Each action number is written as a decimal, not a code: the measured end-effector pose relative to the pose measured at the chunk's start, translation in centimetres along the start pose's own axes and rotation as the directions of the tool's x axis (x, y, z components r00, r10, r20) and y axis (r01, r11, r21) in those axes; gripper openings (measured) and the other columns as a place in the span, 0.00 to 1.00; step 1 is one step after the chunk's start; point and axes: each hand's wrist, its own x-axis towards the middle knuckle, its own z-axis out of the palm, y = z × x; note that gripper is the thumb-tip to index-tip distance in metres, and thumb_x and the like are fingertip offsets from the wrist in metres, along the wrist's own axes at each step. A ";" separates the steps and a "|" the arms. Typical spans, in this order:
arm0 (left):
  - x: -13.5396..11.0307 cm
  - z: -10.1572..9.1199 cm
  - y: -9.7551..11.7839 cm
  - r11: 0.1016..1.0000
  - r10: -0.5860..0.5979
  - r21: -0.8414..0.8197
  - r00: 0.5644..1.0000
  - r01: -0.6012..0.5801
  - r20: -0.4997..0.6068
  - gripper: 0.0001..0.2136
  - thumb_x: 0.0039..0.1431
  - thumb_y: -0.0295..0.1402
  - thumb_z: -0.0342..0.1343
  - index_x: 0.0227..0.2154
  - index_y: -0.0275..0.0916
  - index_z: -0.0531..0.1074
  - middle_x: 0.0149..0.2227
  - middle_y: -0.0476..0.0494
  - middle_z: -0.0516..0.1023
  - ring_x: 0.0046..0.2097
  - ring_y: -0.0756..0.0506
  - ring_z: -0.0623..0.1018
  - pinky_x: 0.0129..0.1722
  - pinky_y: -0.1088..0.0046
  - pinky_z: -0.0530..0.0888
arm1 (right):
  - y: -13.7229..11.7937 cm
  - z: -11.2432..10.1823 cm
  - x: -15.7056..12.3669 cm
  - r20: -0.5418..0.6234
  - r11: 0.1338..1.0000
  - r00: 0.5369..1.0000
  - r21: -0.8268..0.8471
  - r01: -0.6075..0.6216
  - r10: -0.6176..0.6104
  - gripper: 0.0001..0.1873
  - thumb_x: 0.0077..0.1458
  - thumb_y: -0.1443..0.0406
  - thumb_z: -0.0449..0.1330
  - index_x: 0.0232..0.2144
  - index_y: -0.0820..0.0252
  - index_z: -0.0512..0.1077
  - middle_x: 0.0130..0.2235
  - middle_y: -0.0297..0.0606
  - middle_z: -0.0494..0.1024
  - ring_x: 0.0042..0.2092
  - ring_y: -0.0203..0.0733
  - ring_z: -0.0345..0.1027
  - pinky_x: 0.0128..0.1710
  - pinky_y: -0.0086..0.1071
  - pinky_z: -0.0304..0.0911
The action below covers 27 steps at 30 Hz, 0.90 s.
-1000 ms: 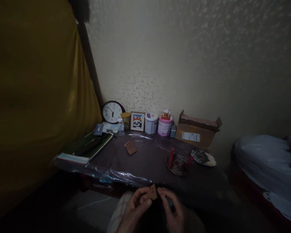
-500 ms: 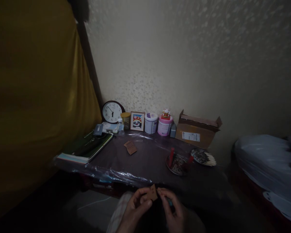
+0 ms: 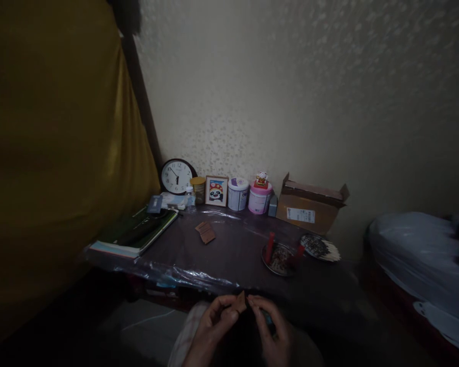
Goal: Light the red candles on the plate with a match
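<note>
In front of the table's near edge, my left hand (image 3: 216, 326) pinches a small brown flat piece (image 3: 240, 303), leather or card by its look, between thumb and fingers. My right hand (image 3: 271, 323) is closed beside it, thumb and fingertips pressed together near the piece's right edge. Whatever those fingertips hold is too small and dark to make out. A bit of teal (image 3: 268, 319) shows behind the right fingers. On the table lie similar brown pieces (image 3: 205, 232), partly overlapping.
A dark table (image 3: 229, 255) wears a clear plastic cover. Red candles (image 3: 270, 247) stand on a plate (image 3: 279, 273); another plate holds cotton swabs (image 3: 331, 251). Behind are a clock (image 3: 178, 176), picture frame (image 3: 216, 191), tubs (image 3: 237, 194) and carton (image 3: 309, 206). Books (image 3: 137, 234) lie left.
The brown piece in my left hand has turned, showing less of its flat face. Both hands stay in nearly the same place.
</note>
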 end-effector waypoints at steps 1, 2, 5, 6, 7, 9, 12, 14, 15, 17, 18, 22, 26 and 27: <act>0.0 0.0 -0.1 1.000 -0.004 -0.005 1.000 0.004 -0.012 0.11 0.45 0.37 0.69 0.33 0.43 0.80 0.36 0.46 0.85 0.40 0.42 0.80 0.44 0.68 0.71 | -0.1 0.0 0.0 0.004 1.000 1.000 0.002 -0.020 0.020 0.07 0.60 0.63 0.58 0.36 0.50 0.78 0.37 0.30 0.84 0.39 0.35 0.80 0.43 0.21 0.72; 0.0 0.0 -0.1 1.000 -0.009 -0.010 1.000 0.009 -0.022 0.11 0.45 0.38 0.69 0.34 0.43 0.80 0.36 0.46 0.85 0.40 0.42 0.80 0.43 0.68 0.71 | -0.2 -0.1 0.0 0.006 0.999 0.999 0.001 -0.042 0.042 0.07 0.60 0.63 0.58 0.36 0.50 0.78 0.37 0.31 0.84 0.39 0.35 0.80 0.43 0.21 0.72; -0.1 0.1 -0.1 0.999 -0.016 -0.035 0.999 0.015 -0.029 0.11 0.46 0.37 0.68 0.33 0.43 0.80 0.36 0.46 0.85 0.41 0.42 0.80 0.45 0.69 0.71 | -0.4 -0.2 0.0 0.011 0.998 0.998 0.008 -0.063 0.063 0.08 0.60 0.62 0.58 0.36 0.48 0.78 0.38 0.30 0.85 0.40 0.36 0.80 0.43 0.22 0.72; -0.1 0.2 0.0 0.998 -0.013 -0.055 0.999 0.011 -0.032 0.10 0.46 0.37 0.68 0.33 0.43 0.80 0.36 0.46 0.85 0.41 0.42 0.80 0.45 0.69 0.71 | -0.5 -0.2 0.0 0.008 0.998 0.998 0.007 -0.061 0.061 0.08 0.60 0.62 0.58 0.36 0.48 0.78 0.38 0.30 0.85 0.40 0.36 0.80 0.43 0.22 0.72; -0.2 0.2 0.0 0.997 -0.013 -0.072 0.999 0.010 -0.038 0.10 0.46 0.37 0.69 0.33 0.43 0.80 0.36 0.46 0.85 0.41 0.42 0.80 0.46 0.69 0.71 | -0.4 -0.2 0.0 0.008 0.998 0.998 0.002 -0.056 0.056 0.08 0.60 0.62 0.57 0.36 0.48 0.78 0.38 0.30 0.85 0.39 0.36 0.80 0.42 0.22 0.72; -0.2 0.2 -0.1 0.996 -0.024 -0.086 0.999 0.021 -0.041 0.10 0.46 0.36 0.69 0.33 0.42 0.80 0.36 0.46 0.85 0.41 0.42 0.80 0.45 0.68 0.71 | -0.2 -0.1 0.0 -0.018 0.999 0.999 -0.019 -0.042 0.042 0.09 0.61 0.60 0.56 0.35 0.47 0.78 0.37 0.29 0.85 0.37 0.37 0.80 0.41 0.23 0.73; 0.0 0.1 -0.4 0.995 -0.028 -0.096 0.999 0.026 -0.025 0.09 0.48 0.35 0.68 0.34 0.42 0.80 0.35 0.46 0.84 0.40 0.44 0.79 0.44 0.69 0.72 | 0.2 0.2 -0.1 -0.042 0.999 0.999 -0.035 -0.016 0.015 0.11 0.62 0.58 0.54 0.35 0.46 0.78 0.35 0.30 0.85 0.36 0.38 0.81 0.40 0.24 0.74; 0.1 -0.1 -0.7 0.994 -0.023 -0.106 0.999 0.019 -0.029 0.08 0.49 0.35 0.67 0.34 0.42 0.80 0.34 0.48 0.83 0.38 0.45 0.78 0.44 0.69 0.71 | 0.5 0.3 -0.1 -0.038 0.999 0.999 -0.032 -0.005 0.004 0.10 0.61 0.59 0.55 0.34 0.46 0.77 0.35 0.29 0.85 0.36 0.38 0.81 0.40 0.24 0.75; 0.2 -0.1 -0.8 0.995 -0.027 -0.101 0.999 0.022 -0.040 0.08 0.50 0.34 0.66 0.34 0.42 0.79 0.33 0.48 0.82 0.38 0.45 0.78 0.44 0.70 0.71 | 0.6 0.4 -0.1 -0.044 0.999 0.999 -0.033 -0.003 0.001 0.10 0.61 0.59 0.55 0.34 0.47 0.77 0.35 0.29 0.85 0.36 0.38 0.81 0.40 0.24 0.75; 0.2 -0.2 -0.9 0.996 -0.040 -0.082 0.998 0.036 -0.048 0.08 0.50 0.34 0.66 0.35 0.42 0.79 0.32 0.49 0.81 0.38 0.46 0.77 0.43 0.71 0.71 | 0.5 0.3 0.1 -0.070 0.999 0.997 -0.046 0.008 -0.011 0.10 0.61 0.60 0.55 0.34 0.47 0.77 0.34 0.29 0.85 0.35 0.37 0.81 0.39 0.24 0.75; 0.2 -0.1 -0.8 0.996 -0.043 -0.082 0.998 0.040 -0.042 0.08 0.50 0.34 0.66 0.35 0.42 0.79 0.31 0.49 0.81 0.37 0.46 0.77 0.43 0.72 0.71 | 0.3 0.2 0.3 -0.077 0.999 0.997 -0.051 0.016 -0.019 0.10 0.61 0.61 0.56 0.34 0.47 0.77 0.34 0.29 0.85 0.35 0.37 0.81 0.39 0.23 0.75; 0.0 0.3 -0.3 0.992 -0.024 -0.123 0.999 0.027 0.021 0.05 0.54 0.34 0.63 0.34 0.41 0.78 0.32 0.48 0.81 0.36 0.47 0.77 0.40 0.73 0.71 | -1.5 -0.9 1.5 -0.035 0.996 0.999 -0.083 0.026 -0.029 0.09 0.59 0.63 0.56 0.32 0.50 0.77 0.33 0.31 0.85 0.35 0.36 0.81 0.38 0.22 0.74; 0.0 0.9 0.2 0.994 -0.023 -0.108 0.999 0.026 0.024 0.05 0.57 0.33 0.60 0.36 0.42 0.77 0.34 0.48 0.82 0.38 0.46 0.78 0.42 0.72 0.71 | -2.7 -1.6 2.1 -0.055 0.994 0.998 -0.107 0.004 -0.010 0.09 0.61 0.62 0.55 0.33 0.52 0.76 0.35 0.34 0.84 0.37 0.38 0.81 0.40 0.25 0.75; 0.1 1.1 0.2 0.994 -0.022 -0.107 1.000 0.024 0.020 0.05 0.57 0.33 0.60 0.37 0.42 0.77 0.33 0.48 0.82 0.38 0.46 0.79 0.41 0.72 0.71 | -2.8 -1.5 2.0 -0.074 0.994 0.997 -0.111 0.016 -0.024 0.10 0.61 0.60 0.55 0.33 0.52 0.76 0.35 0.35 0.84 0.37 0.38 0.81 0.39 0.26 0.75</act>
